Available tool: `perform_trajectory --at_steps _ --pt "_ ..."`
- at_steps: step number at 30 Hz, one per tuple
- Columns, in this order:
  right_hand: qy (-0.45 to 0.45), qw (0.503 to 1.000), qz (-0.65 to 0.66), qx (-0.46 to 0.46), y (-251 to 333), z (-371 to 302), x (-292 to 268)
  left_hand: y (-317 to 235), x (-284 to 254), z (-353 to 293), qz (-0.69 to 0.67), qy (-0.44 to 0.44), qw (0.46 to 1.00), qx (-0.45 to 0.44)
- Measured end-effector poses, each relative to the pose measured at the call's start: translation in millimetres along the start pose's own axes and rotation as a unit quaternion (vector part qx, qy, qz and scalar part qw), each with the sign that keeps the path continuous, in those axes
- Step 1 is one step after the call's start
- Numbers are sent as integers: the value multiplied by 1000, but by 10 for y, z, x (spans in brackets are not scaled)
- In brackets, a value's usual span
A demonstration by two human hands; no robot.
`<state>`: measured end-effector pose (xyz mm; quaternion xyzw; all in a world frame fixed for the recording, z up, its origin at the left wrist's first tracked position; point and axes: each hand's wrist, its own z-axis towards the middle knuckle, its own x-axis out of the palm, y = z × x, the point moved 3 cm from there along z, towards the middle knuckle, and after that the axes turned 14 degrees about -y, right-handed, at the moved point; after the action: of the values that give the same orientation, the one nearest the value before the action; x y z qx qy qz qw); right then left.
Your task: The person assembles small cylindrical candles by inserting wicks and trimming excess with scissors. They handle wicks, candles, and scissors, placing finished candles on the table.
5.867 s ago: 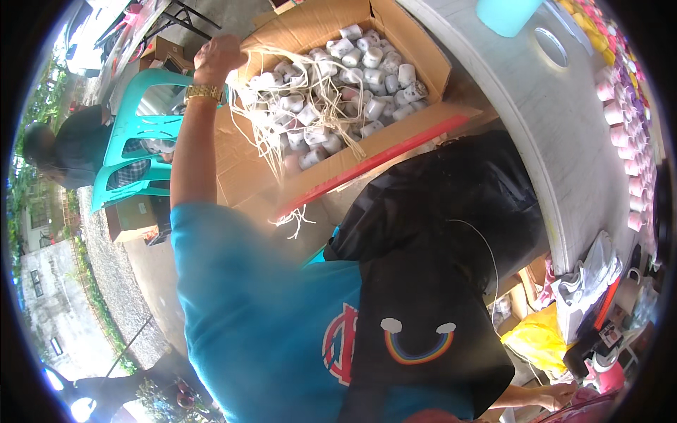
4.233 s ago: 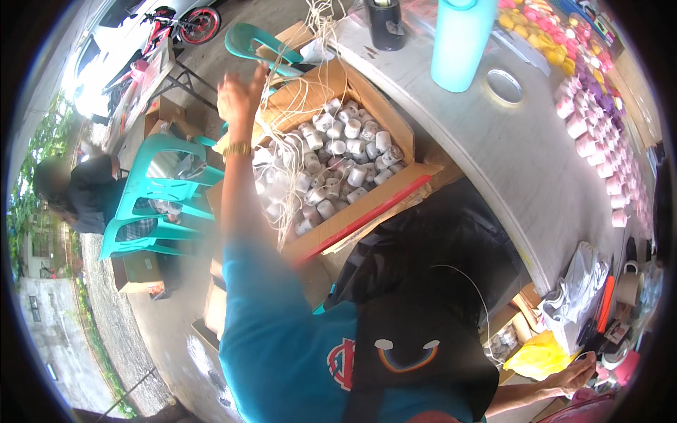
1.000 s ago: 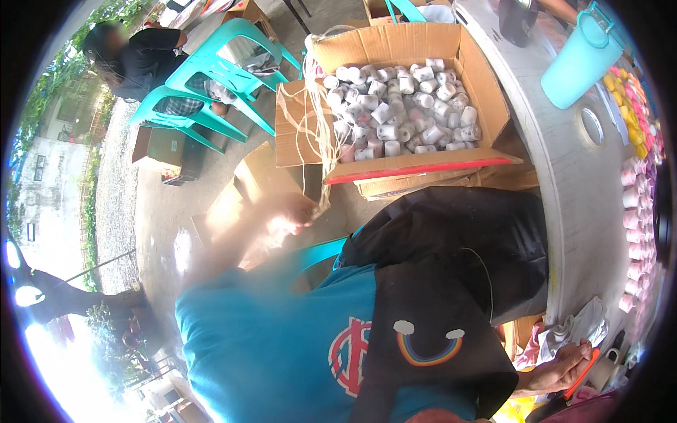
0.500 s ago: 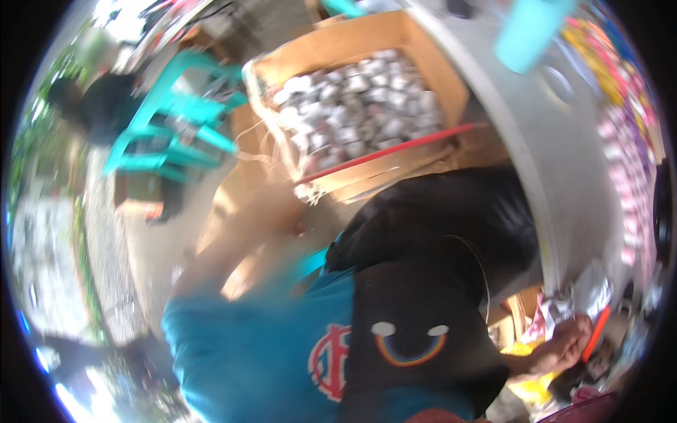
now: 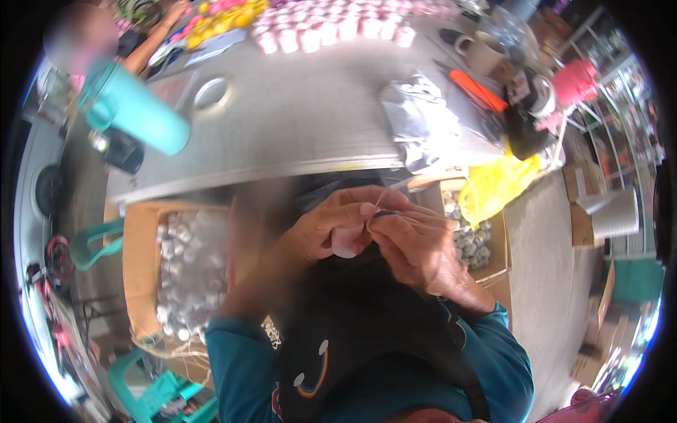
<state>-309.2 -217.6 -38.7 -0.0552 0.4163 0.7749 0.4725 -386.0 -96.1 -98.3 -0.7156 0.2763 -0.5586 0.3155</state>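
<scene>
Above my lap, just before the table's near edge, both hands meet. My left hand (image 5: 324,222) is closed around a small, rounded, pale pink-and-white piece (image 5: 344,242); its lower part shows below the fingers. A thin pale strand (image 5: 379,200) runs by the left fingertips. Pressed against it, my right hand (image 5: 419,243) has its fingers pinched together. Something small and dark (image 5: 388,213) shows between the hands, too covered to name. My left forearm is smeared by motion.
Cardboard boxes of small whitish pieces flank me, left (image 5: 144,282) and right (image 5: 497,247). The grey table (image 5: 282,127) bears a teal tumbler (image 5: 141,113), a tape roll (image 5: 211,95), an orange-handled tool (image 5: 478,90), a mug (image 5: 483,53) and rows of pink-white pieces (image 5: 345,25). A yellow bag (image 5: 497,187) hangs at the right.
The view has swung from the left box toward the table. My left hand has come from beside that box to my lap; my right hand has come from beside the orange tool to meet it.
</scene>
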Motion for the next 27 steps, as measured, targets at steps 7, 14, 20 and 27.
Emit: perform_trajectory --at_steps 7,14,20,27 --pt "118 973 -87 177 -860 -731 -248 -584 36 -158 -92 84 981 149" --pt "131 926 -276 221 -1929 -1927 -899 -1070 -655 -585 54 -288 941 166" --pt "453 767 -410 197 -2894 -4018 -1697 -1442 -874 -560 53 -268 932 238" --pt "483 752 -302 333 -2520 -3544 -1223 -1231 -752 -158 288 -294 894 177"
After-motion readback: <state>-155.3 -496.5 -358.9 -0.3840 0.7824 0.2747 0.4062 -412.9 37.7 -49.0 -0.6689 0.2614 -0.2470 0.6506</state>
